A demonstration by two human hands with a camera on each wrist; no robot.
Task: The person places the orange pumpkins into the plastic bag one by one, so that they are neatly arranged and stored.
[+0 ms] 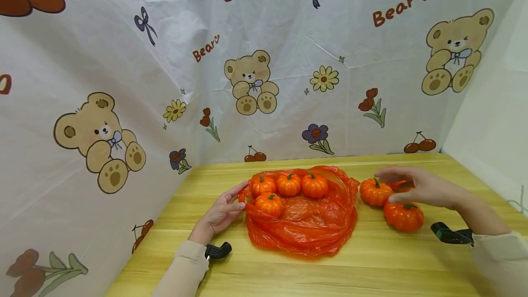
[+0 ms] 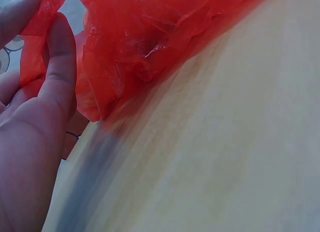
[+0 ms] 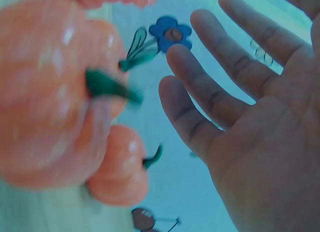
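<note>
A thin red plastic bag lies spread wide on the table, with several small orange pumpkins with green stems at its far and left side. At the bag's left edge my left hand pinches the plastic between thumb and fingers; the left wrist view shows the gathered red film there. To the bag's right, my right hand hovers over loose pumpkins, fingers extended and holding nothing. One pumpkin sits left of its fingertips, another pumpkin nearer me. Something orange behind the hand is partly hidden.
The light wooden table meets a printed bear-pattern cloth at the back and left. A plain white wall borders the right side. Each wrist wears a black camera.
</note>
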